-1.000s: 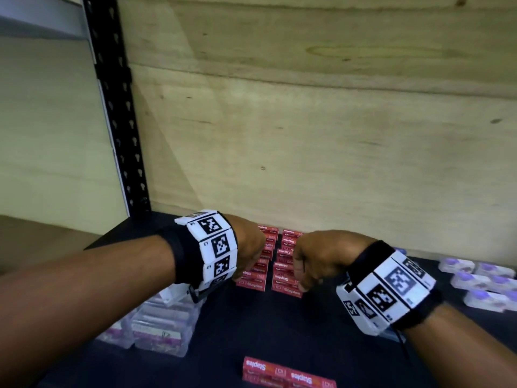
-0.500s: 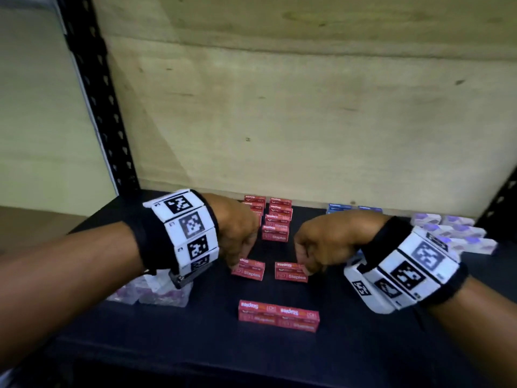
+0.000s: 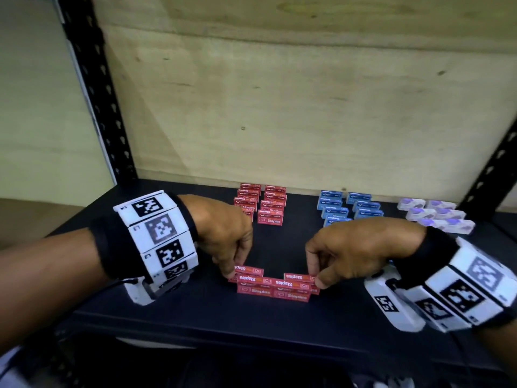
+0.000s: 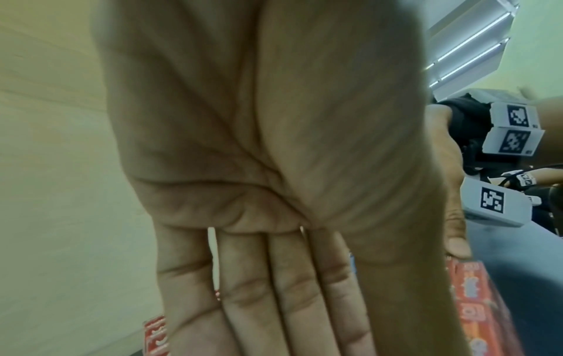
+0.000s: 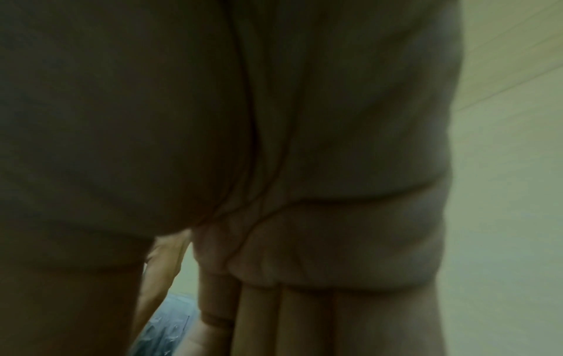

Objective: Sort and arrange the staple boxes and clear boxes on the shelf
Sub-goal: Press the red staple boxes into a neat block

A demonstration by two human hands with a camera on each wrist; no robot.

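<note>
Both hands have slid red staple boxes (image 3: 246,271) forward, each grip (image 3: 233,249) pinching one.

Both bare forearms wear black wrist straps (image 3: 106,247) carrying white blocks (image 3: 161,236) printed with black square-patterned markers.
</note>
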